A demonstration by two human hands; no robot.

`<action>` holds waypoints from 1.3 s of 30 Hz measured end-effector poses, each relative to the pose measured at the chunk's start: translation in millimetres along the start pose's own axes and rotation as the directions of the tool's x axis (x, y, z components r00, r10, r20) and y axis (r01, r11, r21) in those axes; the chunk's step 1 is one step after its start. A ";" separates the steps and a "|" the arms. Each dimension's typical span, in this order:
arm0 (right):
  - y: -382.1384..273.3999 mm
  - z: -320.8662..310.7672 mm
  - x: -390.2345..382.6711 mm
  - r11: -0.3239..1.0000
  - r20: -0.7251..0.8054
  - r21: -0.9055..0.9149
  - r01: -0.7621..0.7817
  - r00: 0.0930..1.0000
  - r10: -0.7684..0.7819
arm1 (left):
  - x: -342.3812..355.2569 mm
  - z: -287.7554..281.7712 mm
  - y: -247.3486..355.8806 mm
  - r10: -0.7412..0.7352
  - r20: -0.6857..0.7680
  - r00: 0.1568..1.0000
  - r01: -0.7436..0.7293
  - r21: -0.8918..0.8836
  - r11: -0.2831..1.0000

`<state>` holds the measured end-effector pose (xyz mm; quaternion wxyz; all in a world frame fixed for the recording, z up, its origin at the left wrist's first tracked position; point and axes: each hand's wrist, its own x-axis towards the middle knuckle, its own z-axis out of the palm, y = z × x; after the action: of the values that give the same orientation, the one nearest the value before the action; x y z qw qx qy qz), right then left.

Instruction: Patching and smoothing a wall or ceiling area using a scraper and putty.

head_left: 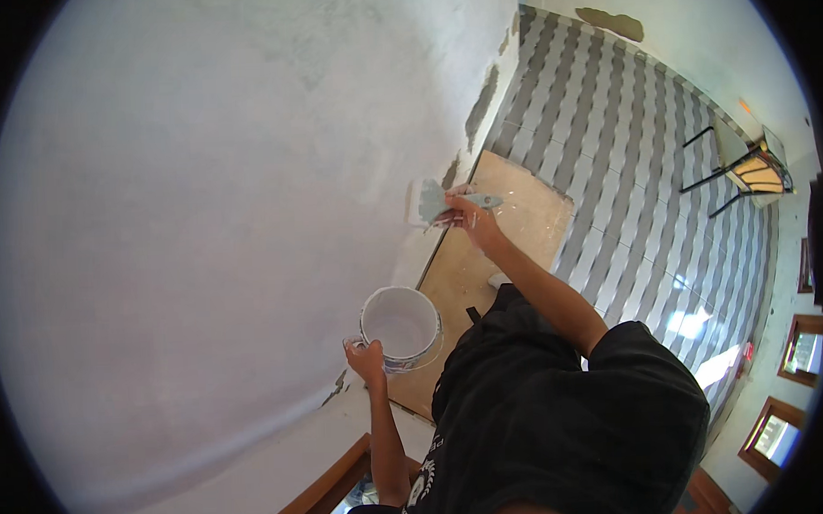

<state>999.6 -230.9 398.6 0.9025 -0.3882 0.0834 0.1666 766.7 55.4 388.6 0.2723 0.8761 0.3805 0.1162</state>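
My left hand (365, 359) is closed on the rim and side of a white plastic bucket (401, 319) with a thin wire handle, held close to the wall. Pale whitish paint coats the bucket's inside; how deep it is I cannot tell. Above it and to the right, my right hand (469, 213) grips a wide flat paintbrush (432, 200), whose handle points right. White smears mark the fingers. The brush's white tip is at the pale wall (228, 191), seemingly touching it. Grey bare patches (482, 108) show along the wall's lower edge.
A tan board (517, 203) spotted with white lies on the patterned grey tile floor (607, 150) beside the wall. At the far right stands a chair (744, 168) with black legs. Small wood-framed windows (771, 439) line the right wall. A brown wooden frame (324, 487) is at bottom left.
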 end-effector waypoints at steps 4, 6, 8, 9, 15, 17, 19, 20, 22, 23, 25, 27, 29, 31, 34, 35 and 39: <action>-0.1 -34.8 -13.3 0.999 -0.026 0.014 -0.030 0.999 0.030 | 2.5 33.2 3.2 0.022 0.109 0.994 -0.027 0.043 0.999; -3.8 -47.0 -14.5 0.999 -0.042 0.046 -0.021 0.999 0.023 | 10.9 48.8 15.3 0.019 0.166 0.986 -0.032 0.073 0.997; -5.3 -62.1 -13.0 0.996 -0.055 -0.005 -0.089 0.995 0.089 | 18.3 61.3 29.4 0.013 0.219 0.976 -0.036 0.104 0.994; -7.4 -72.0 -18.0 0.996 -0.057 0.001 -0.088 0.995 0.088 | 16.8 63.7 37.8 0.014 0.254 0.967 -0.046 0.120 0.992; -20.8 -102.9 -31.3 0.990 -0.100 0.008 -0.140 0.985 0.141 | 22.7 105.9 47.9 0.203 0.232 0.951 -0.258 0.233 0.938; -28.6 -112.6 -34.4 0.990 -0.098 0.019 -0.143 0.985 0.144 | 22.2 117.3 60.6 0.271 0.199 0.942 -0.313 0.228 0.922; -39.4 -119.1 -38.8 0.990 -0.099 -0.017 -0.140 0.986 0.137 | 23.8 126.6 73.1 0.388 0.180 0.904 -0.415 0.151 0.897; -42.9 -121.8 -38.7 0.988 -0.083 -0.021 -0.150 0.986 0.148 | 24.5 128.0 83.7 0.376 0.166 0.912 -0.401 0.158 0.902; -57.2 -127.1 -41.7 0.984 -0.099 -0.090 -0.154 0.984 0.145 | 21.9 124.1 125.0 0.372 0.279 0.885 -0.421 0.145 0.895; -62.9 -127.7 -44.1 0.982 -0.084 -0.093 -0.168 0.984 0.160 | 23.3 123.9 135.4 0.357 0.269 0.895 -0.406 0.155 0.901; -79.5 -127.3 -47.4 0.975 -0.040 -0.104 -0.197 0.980 0.194 | 23.7 125.0 156.0 0.447 0.177 0.877 -0.463 0.061 0.884; -90.5 -122.9 -48.1 0.973 -0.030 -0.129 -0.191 0.982 0.188 | 24.4 124.6 178.5 0.537 0.056 0.841 -0.540 0.064 0.839; -100.4 -114.0 -58.8 0.969 -0.035 -0.145 -0.201 0.980 0.198 | 23.7 113.8 208.3 0.522 0.026 0.852 -0.522 0.080 0.849; -122.2 -102.7 -61.0 0.985 0.093 -0.085 -0.151 0.983 0.158 | 23.3 103.4 232.7 0.566 0.015 0.824 -0.566 0.033 0.824; -143.5 -83.3 -66.9 0.983 0.166 -0.115 -0.145 0.973 0.163 | 21.4 94.6 254.4 0.575 0.018 0.818 -0.573 -0.072 0.817; -146.8 -78.1 -67.1 0.982 0.163 -0.114 -0.149 0.972 0.167 | 19.7 91.7 260.2 0.573 0.021 0.819 -0.571 -0.071 0.818; -142.8 -61.7 -59.9 0.937 0.140 -0.288 -0.199 0.959 0.247 | 13.5 86.9 277.9 0.599 0.013 0.801 -0.596 -0.078 0.799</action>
<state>994.7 -381.8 469.2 0.8198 -0.4800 0.0244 0.3113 979.3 -124.7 474.1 0.2593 0.9433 0.0756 0.1931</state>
